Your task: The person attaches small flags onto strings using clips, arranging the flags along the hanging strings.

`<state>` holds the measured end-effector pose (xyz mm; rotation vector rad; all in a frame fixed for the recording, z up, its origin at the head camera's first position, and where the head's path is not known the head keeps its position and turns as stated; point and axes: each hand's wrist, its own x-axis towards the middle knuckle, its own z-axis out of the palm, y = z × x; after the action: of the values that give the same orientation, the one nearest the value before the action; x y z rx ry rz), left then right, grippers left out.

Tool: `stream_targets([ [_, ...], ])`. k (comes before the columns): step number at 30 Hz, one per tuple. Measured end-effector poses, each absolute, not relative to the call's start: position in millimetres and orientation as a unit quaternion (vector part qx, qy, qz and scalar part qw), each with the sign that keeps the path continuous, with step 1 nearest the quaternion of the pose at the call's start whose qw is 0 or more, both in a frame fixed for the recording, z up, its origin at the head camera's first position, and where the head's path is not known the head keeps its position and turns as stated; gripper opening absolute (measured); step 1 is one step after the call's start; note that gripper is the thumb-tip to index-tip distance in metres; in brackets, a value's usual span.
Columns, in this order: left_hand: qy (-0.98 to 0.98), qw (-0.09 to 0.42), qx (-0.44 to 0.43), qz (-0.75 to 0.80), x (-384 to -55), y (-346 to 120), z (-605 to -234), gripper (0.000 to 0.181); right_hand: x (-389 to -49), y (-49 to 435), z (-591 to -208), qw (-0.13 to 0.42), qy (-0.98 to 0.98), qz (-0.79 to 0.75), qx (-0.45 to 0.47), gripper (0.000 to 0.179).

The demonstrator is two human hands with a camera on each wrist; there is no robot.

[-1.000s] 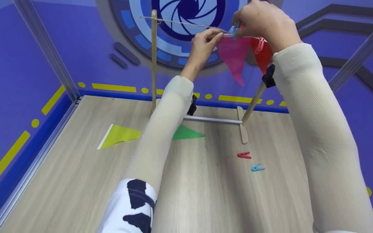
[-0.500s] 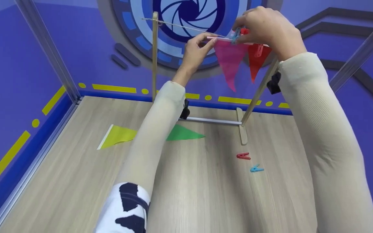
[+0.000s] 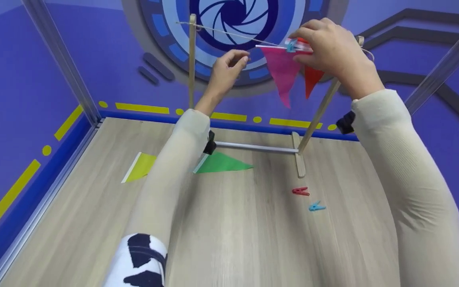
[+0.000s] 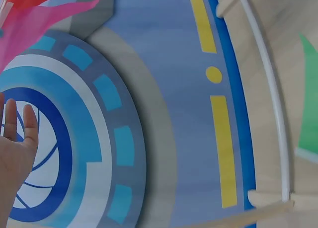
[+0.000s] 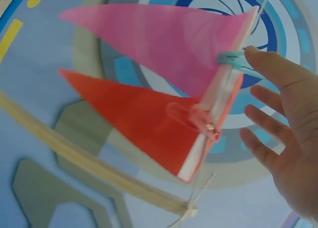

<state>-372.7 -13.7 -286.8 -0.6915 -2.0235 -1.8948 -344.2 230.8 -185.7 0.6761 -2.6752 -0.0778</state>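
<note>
My left hand has its fingers loosely bent and holds nothing, left of the pink pennant. That pennant hangs from the string with a blue clothespin on its white top edge. My right hand is at this clothespin, its fingers spread apart; in the right wrist view the thumb is at the clothespin's handle end. Beside the pink one hangs a red pennant with a red clothespin on it. In the left wrist view, my left hand shows free fingers.
A wooden stand with a left post, right post and grey crossbar carries the string. On the table lie a yellow pennant, a green pennant, a red clothespin and a blue clothespin.
My left hand has let go of the pink pennant's edge and moved left and down. My right hand has loosened from the blue clothespin, which stays on the pennant, and has shifted slightly down and right.
</note>
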Motion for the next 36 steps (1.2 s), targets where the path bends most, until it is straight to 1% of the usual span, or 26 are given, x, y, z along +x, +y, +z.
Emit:
stream_targets([
  [7, -0.726, 0.109, -0.255, -0.629, -359.0, -33.6, -297.7, 0.024, -338.4, 240.6, -205.8, 0.232, -0.934, -0.012, 0.270, 0.054],
  [14, -0.722, 0.094, -0.284, -0.624, -351.2, -48.0, -308.5, 0.026, -329.2, 246.7, -229.4, 0.293, -0.917, 0.012, 0.269, 0.052],
  [18, -0.716, 0.086, -0.292, -0.628, -344.6, -57.0, -313.8, 0.027, -323.5, 248.7, -246.4, 0.317, -0.907, 0.028, 0.276, 0.052],
  [21, -0.709, 0.079, -0.298, -0.635, -337.6, -63.5, -317.7, 0.028, -320.4, 248.7, -260.6, 0.321, -0.903, 0.040, 0.283, 0.053],
  [26, -0.703, 0.053, -0.319, -0.634, -322.3, -69.8, -323.5, 0.029, -314.3, 251.2, -282.4, 0.314, -0.901, 0.049, 0.296, 0.055],
  [36, -0.711, 0.023, -0.329, -0.621, -293.1, -81.5, -339.7, 0.030, -294.2, 253.8, -315.6, 0.295, -0.902, 0.067, 0.307, 0.052],
])
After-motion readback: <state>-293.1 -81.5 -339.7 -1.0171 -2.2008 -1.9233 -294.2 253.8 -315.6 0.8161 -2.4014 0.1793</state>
